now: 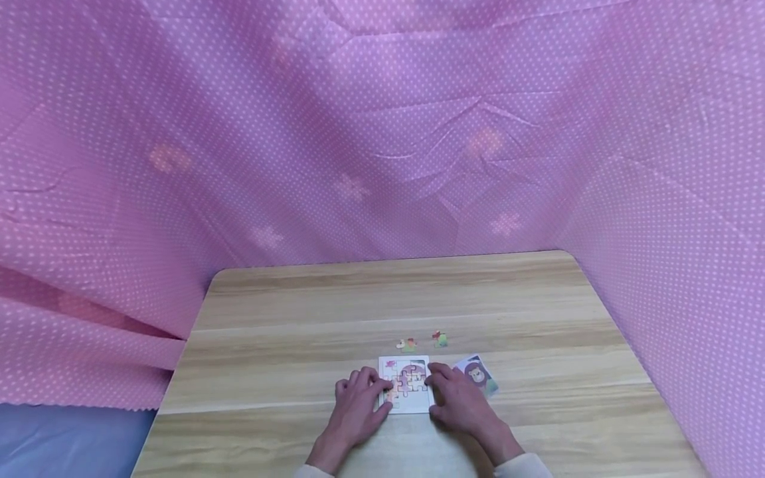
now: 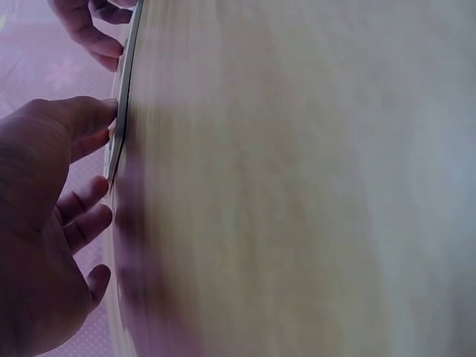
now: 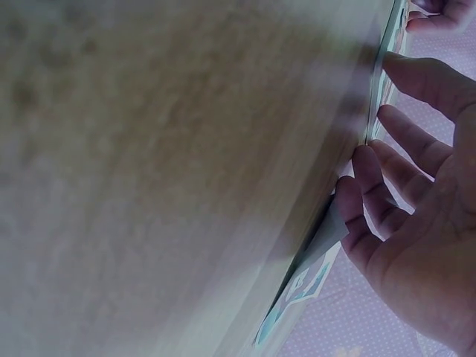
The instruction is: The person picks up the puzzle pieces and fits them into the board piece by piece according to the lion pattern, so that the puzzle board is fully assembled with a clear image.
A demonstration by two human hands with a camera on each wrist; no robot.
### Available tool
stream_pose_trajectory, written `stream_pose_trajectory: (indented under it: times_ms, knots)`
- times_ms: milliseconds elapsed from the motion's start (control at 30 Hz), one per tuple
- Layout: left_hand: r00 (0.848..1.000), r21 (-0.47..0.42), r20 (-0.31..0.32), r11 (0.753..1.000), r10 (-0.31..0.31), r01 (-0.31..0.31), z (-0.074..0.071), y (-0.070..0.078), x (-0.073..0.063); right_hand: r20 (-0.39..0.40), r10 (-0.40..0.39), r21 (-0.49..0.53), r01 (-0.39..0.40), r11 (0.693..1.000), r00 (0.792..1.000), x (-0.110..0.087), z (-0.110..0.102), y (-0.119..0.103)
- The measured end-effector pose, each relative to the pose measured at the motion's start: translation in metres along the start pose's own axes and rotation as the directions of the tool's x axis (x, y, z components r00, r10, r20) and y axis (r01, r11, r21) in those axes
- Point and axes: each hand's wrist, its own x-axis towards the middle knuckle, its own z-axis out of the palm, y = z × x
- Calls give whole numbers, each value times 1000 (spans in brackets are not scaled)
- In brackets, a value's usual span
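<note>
A small white puzzle board (image 1: 412, 401) lies flat on the wooden table, with several joined pieces (image 1: 406, 382) of a picture across its upper and middle part. My left hand (image 1: 356, 405) rests at the board's left side, its index fingertip on the pieces and its thumb by the lower left corner. From the other side my right hand (image 1: 460, 400) touches the right edge, fingers spread along it and thumb near the lower corner. In the right wrist view, the board (image 3: 378, 82) shows edge-on beside the thumb and fingertips.
Two groups of loose puzzle pieces lie beyond the board, one brown and green (image 1: 409, 345), the other red and green (image 1: 440, 340). A lion picture card (image 1: 477, 373) sits partly under my right hand. Pink dotted cloth (image 1: 382, 133) hangs round the table (image 1: 269, 332).
</note>
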Motion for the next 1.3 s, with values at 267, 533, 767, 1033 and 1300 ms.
stream_pose_trajectory:
  times_ms: [267,533,767,1033,1300]
  knots:
    - [998,77,-42,996,43,-40,1,4,0,0,-7,-1,7,1000,1000,-3,0,3]
    - [992,188,-81,979,99,-83,-4,3,4,2,-1,-26,2,1000,1000,0,1,1]
    - [991,173,-85,981,107,-91,-6,-2,6,6,10,-26,-10,1000,1000,3,1,-1]
    - [996,91,-66,994,63,-57,-5,0,8,9,4,-32,-3,999,1000,6,0,1]
    - [999,31,-41,999,10,-9,-11,-3,15,0,-8,-39,8,999,1000,7,-1,2]
